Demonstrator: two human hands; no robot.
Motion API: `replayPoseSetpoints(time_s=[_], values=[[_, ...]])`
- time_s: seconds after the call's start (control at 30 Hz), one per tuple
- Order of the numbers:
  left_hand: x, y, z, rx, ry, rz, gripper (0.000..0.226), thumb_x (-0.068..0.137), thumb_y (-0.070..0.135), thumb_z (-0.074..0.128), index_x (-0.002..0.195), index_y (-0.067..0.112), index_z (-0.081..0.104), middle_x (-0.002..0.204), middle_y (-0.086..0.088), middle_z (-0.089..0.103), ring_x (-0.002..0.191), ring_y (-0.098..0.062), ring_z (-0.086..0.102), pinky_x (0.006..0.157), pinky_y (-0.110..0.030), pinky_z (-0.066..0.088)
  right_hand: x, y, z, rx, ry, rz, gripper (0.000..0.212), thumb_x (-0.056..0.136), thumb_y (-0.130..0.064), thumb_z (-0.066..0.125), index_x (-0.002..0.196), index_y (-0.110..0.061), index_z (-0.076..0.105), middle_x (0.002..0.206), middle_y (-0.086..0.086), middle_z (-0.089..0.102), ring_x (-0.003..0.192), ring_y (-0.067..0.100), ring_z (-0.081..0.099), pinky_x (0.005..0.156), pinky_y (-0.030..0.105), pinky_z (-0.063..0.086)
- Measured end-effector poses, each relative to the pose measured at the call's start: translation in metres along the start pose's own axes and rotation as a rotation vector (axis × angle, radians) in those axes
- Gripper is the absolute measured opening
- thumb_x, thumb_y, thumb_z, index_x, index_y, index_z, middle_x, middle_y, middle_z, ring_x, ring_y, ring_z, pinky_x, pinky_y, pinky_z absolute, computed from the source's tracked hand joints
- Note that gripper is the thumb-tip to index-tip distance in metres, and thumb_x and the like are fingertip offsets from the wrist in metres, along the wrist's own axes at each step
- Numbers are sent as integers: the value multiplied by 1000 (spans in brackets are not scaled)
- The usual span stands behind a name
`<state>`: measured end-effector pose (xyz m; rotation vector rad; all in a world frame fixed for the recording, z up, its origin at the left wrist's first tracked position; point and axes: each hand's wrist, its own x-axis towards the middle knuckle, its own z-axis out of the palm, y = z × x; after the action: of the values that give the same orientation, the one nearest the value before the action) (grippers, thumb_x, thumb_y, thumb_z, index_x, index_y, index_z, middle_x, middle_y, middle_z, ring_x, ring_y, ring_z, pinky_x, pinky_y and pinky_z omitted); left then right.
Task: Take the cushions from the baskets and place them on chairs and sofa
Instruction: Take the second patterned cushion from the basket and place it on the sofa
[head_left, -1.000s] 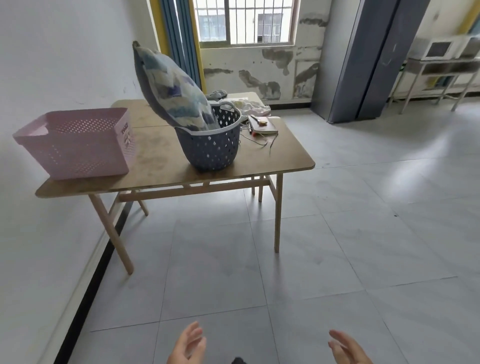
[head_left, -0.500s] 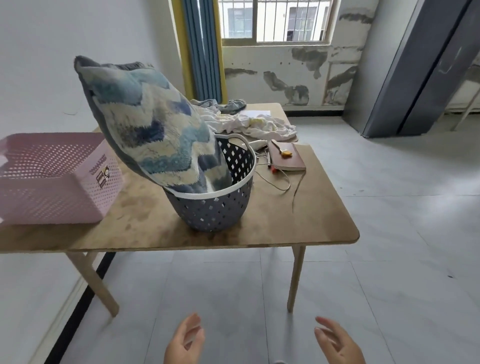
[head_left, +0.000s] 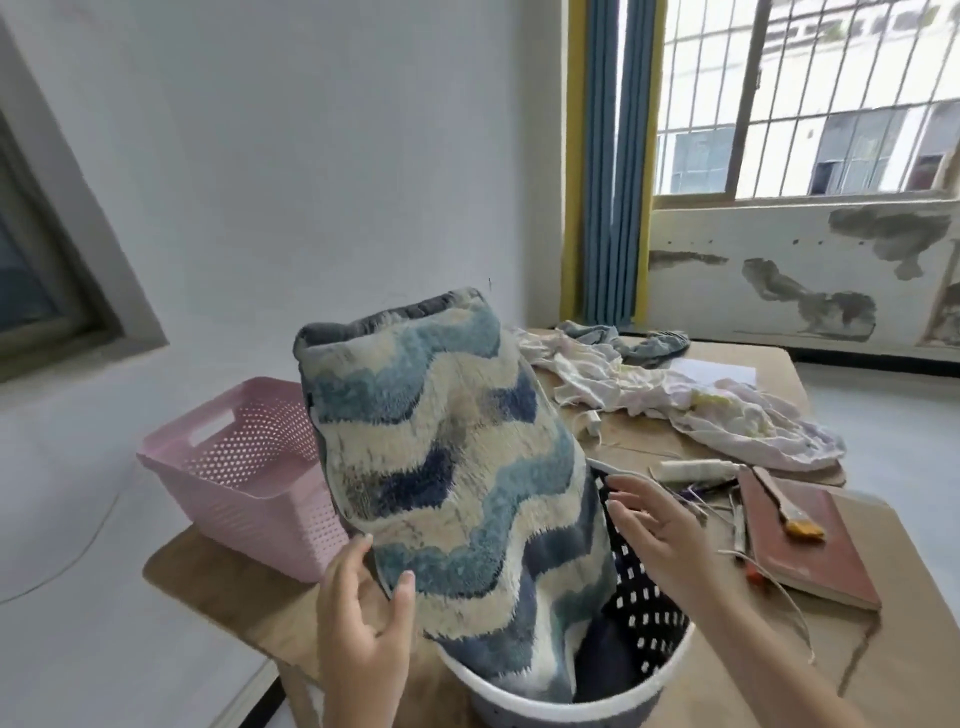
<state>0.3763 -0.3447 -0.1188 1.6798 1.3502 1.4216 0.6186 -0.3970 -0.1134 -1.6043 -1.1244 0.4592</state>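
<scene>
A shaggy cushion (head_left: 447, 467) with blue, navy and cream waves stands upright in a dark perforated basket (head_left: 644, 597) with a white rim, on the near part of a wooden table (head_left: 909, 649). My left hand (head_left: 358, 634) touches the cushion's lower left edge, thumb and fingertips lying on the front of the pile. My right hand (head_left: 660, 525) hovers with spread fingers at the cushion's right side, over the basket's rim and just short of the fabric. A pink perforated basket (head_left: 244, 467) sits to the left; nothing shows inside it.
Behind the baskets lie crumpled pale cloths (head_left: 691, 405). A red book (head_left: 810, 545) with a small brush on it, a thread spool and loose cords lie on the right. A white wall runs close along the left. A barred window and blue curtain stand behind.
I have come up close to the table. Both hands rose from low over the floor to the cushion, the left now touching its edge and the right beside it.
</scene>
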Motion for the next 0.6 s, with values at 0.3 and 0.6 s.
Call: replayPoseSetpoints(time_s=[0.3,0.6], values=[[82,0,49,178,205,96,93,43,50,67,120,11,34,119,-38,45,109,-37,49,92,-48,40,143,5,61,-199,-162,83,72,76,-41,64,133,-7,35,134,14,46,116,25,45,100,37,36],[76,-9,47,148,36,-289,151,21,93,35,142,9,5,141,-22,36,124,-35,43,94,-41,43,143,22,80,-86,-73,124,42,71,-26,73,102,-12,49,95,8,58,83,22,55,60,25,40]])
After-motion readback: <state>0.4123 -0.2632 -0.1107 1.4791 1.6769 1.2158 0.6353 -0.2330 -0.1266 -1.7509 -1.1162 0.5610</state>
